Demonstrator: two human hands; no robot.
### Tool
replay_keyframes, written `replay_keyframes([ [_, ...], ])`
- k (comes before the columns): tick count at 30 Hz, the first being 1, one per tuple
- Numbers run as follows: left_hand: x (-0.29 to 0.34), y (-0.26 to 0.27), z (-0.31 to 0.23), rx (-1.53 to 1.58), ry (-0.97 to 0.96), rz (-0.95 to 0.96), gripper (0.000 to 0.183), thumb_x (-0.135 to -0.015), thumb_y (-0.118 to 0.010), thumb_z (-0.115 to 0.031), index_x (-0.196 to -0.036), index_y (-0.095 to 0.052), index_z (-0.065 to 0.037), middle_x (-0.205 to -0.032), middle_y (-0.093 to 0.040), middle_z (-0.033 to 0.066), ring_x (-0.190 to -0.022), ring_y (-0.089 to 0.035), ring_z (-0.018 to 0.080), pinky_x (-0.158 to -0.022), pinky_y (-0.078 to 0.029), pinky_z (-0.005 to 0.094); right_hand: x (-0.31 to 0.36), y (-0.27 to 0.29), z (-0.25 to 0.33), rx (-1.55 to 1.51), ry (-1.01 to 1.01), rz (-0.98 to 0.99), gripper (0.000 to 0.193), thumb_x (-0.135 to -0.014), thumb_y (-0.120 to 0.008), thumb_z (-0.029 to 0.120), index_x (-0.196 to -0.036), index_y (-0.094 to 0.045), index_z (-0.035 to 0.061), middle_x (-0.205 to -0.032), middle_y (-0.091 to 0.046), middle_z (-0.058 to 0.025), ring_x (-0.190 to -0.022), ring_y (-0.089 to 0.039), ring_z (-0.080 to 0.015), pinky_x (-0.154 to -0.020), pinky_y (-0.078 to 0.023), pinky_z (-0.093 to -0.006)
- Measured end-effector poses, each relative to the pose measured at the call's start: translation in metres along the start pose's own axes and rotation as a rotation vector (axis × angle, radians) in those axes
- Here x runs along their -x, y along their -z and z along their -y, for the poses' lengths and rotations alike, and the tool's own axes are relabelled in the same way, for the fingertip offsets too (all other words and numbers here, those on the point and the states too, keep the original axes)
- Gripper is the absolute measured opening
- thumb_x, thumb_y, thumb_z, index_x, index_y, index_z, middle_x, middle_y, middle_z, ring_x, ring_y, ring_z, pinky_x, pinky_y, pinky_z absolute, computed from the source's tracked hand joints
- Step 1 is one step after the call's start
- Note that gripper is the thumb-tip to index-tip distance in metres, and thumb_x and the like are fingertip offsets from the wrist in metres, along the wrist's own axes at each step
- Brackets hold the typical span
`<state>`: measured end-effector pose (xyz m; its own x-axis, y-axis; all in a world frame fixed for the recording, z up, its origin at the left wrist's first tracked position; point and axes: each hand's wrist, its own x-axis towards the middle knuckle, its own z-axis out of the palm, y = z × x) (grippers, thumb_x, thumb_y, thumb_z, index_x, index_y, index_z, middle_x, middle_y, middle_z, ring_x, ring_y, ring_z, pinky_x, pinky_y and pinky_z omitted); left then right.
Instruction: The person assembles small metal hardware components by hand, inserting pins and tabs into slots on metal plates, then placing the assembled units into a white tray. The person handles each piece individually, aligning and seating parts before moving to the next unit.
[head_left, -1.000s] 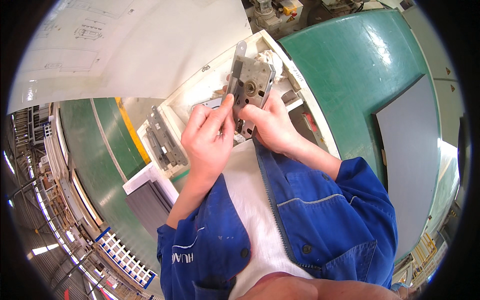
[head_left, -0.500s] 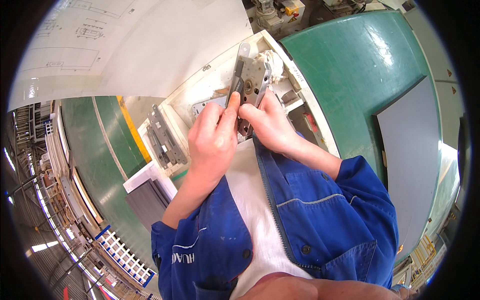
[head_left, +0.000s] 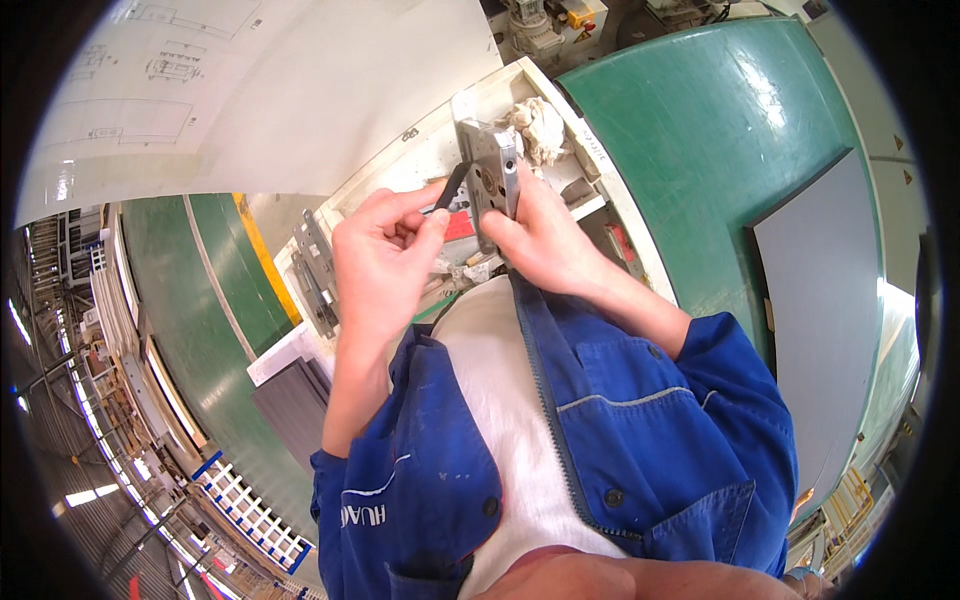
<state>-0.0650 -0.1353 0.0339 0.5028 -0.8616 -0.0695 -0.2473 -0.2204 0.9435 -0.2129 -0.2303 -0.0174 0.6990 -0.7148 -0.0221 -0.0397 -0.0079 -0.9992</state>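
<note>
Between the thumb and fingers of my left hand (head_left: 385, 250), a narrow black strip-like piece (head_left: 455, 185) is pinched, its upper end close to a grey metal part. I cannot make out whether the two touch. My right hand (head_left: 550, 240) grips this metal part (head_left: 490, 170), a plate-like piece with holes, along its right side. The part is held up over an off-white compartmented box, turned so that a narrow edge shows. My right fingers behind it are partly hidden.
In the off-white box (head_left: 632, 232) lie a crumpled whitish rag (head_left: 540, 128) and a red item (head_left: 460, 226). Long grey metal parts (head_left: 318, 270) sit at its left end. A green-topped table (head_left: 690, 130) bears a grey panel (head_left: 820, 260) on the right. Behind stands a white board (head_left: 300, 90) with line drawings.
My left hand has moved left and away from the metal part, with the black piece now tilted in its fingers. The metal part has turned more edge-on in my right hand.
</note>
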Motion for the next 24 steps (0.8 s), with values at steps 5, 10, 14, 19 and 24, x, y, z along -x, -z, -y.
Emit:
replay_keyframes([
  [5, -0.004, 0.036, -0.027, -0.384, -0.211, 0.092, 0.03, -0.086, -0.07, 0.01, -0.111, -0.078, -0.004, -0.083, -0.057, 0.0039, -0.071, -0.057, 0.0097, -0.062, -0.045, 0.0244, -0.014, 0.035, 0.006, 0.245, 0.033, 0.268, 0.026, -0.093, -0.061, 0.012, -0.11, -0.058, -0.0082, -0.079, -0.063, -0.0216, -0.076, -0.062, -0.0239, -0.073, -0.05, -0.0403],
  [10, -0.022, 0.053, -0.033, -0.729, -0.558, 0.333, 0.023, -0.077, -0.071, 0.006, -0.097, -0.077, -0.005, -0.081, -0.063, 0.0069, -0.079, -0.059, 0.0247, -0.069, -0.049, 0.0344, -0.039, 0.054, -0.001, 0.323, 0.045, 0.681, 0.023, -0.091, -0.067, 0.012, -0.103, -0.064, -0.0078, -0.082, -0.066, -0.0257, -0.072, -0.064, -0.0346, -0.07, -0.05, -0.0429],
  [14, -0.026, 0.052, -0.022, -0.785, -0.597, 0.472, 0.027, -0.076, -0.071, 0.006, -0.098, -0.078, -0.009, -0.078, -0.061, 0.0064, -0.078, -0.06, 0.0241, -0.067, -0.05, 0.0364, -0.048, 0.052, -0.003, 0.522, 0.072, 0.749, 0.024, -0.089, -0.071, 0.015, -0.093, -0.065, -0.0081, -0.074, -0.063, -0.0239, -0.068, -0.062, -0.0374, -0.066, -0.048, -0.0446],
  [19, -0.018, 0.057, -0.021, -0.814, -0.564, 0.559, 0.032, -0.075, -0.071, 0.005, -0.1, -0.079, -0.013, -0.077, -0.057, 0.0071, -0.074, -0.06, 0.0249, -0.065, -0.05, 0.0379, -0.047, 0.053, 0.006, 0.555, 0.053, 0.768, 0.036, -0.085, -0.076, 0.024, -0.087, -0.065, -0.0098, -0.076, -0.065, -0.0261, -0.074, -0.066, -0.0398, -0.067, -0.051, -0.0454],
  [24, -0.014, 0.065, -0.021, -0.771, -0.466, 0.697, 0.034, -0.077, -0.071, 0.005, -0.105, -0.079, -0.012, -0.076, -0.055, 0.0083, -0.071, -0.057, 0.0254, -0.063, -0.046, 0.0378, -0.034, 0.047, 0.004, 0.443, 0.054, 0.813, 0.032, -0.085, -0.076, 0.021, -0.083, -0.064, -0.0088, -0.066, -0.058, -0.0242, -0.06, -0.057, -0.0358, -0.061, -0.045, -0.0451],
])
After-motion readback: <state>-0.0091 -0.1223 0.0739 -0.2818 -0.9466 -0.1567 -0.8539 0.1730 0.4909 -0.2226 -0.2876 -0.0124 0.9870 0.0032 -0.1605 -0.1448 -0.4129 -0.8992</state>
